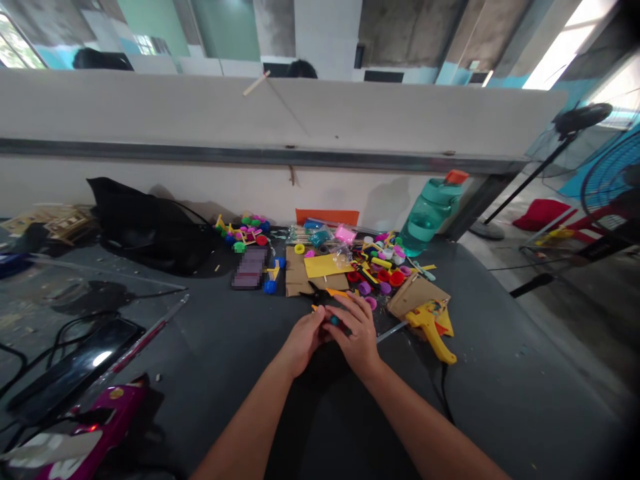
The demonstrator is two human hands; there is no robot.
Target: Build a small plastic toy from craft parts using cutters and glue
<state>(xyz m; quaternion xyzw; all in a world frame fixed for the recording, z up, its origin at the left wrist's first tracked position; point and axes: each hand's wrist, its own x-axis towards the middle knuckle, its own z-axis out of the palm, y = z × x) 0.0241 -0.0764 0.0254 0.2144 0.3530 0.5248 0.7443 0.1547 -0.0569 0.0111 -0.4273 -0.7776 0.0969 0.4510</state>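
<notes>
A small teal plastic piece [334, 321] is held between the left hand [305, 341] and the right hand [358, 335], just above a dark grey, matte work surface [235, 353]. Both hands are closed around it, with the fingers curled inward, so that most of its shape is hidden and only a rounded teal portion can be seen. Directly ahead, a small black hand tool [316, 293] lies on a corrugated cardboard sheet [297, 277], which is partly covered by a yellow paper sheet [325, 265]. Nearby, round plastic bottle caps [385, 277] in red, purple and white are scattered among thin yellow sticks. To the right of the right hand, a yellow glue gun [430, 330] rests on a cardboard piece [417, 295], with a slender metal rod [391, 332] beside it. Beyond the pile stands a translucent teal bottle [429, 217] with an orange cap. A dark rectangular item [249, 268] is pixelated, and no writing can be read on it or on any other item. A black fabric bag [145, 227] lies farther left.
</notes>
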